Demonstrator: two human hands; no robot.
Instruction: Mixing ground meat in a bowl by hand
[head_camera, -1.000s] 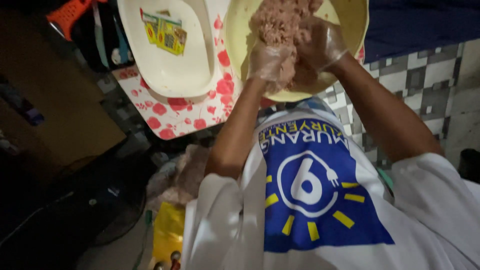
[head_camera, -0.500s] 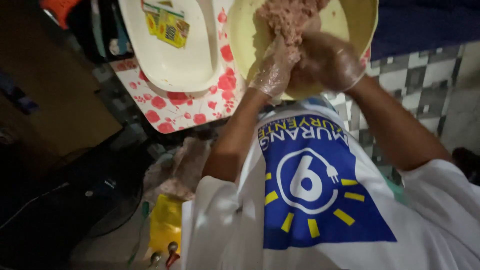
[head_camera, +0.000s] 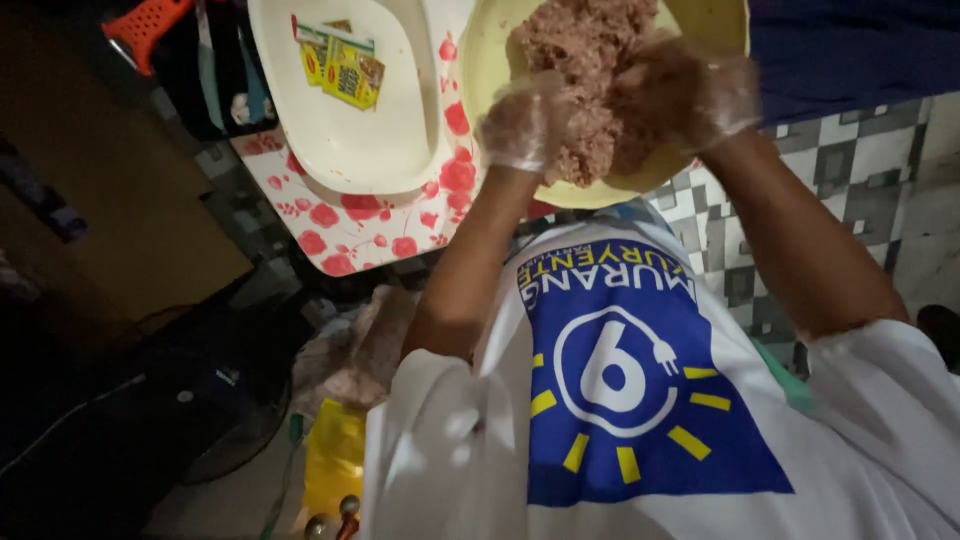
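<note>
A wide yellow bowl (head_camera: 478, 60) holds a mound of pinkish minced meat mixture (head_camera: 585, 40). Both my hands wear thin clear plastic gloves and are pressed into the meat. My left hand (head_camera: 520, 125) grips the near left side of the mound, fingers curled into it. My right hand (head_camera: 690, 90) clutches the right side, partly buried in the meat. My white shirt with a blue and yellow print (head_camera: 620, 380) fills the lower frame.
A white oval tray (head_camera: 350, 140) with small yellow-green sachets (head_camera: 340, 65) lies left of the bowl on a red-flowered white cloth (head_camera: 360, 225). A brown box (head_camera: 130, 220), an orange plastic piece (head_camera: 140, 25), a yellow bag (head_camera: 335, 460) and grey checkered tiles (head_camera: 850, 170) surround.
My hands have shifted in the bowl, moving apart and lifting and turning the meat. The view has swayed slightly.
</note>
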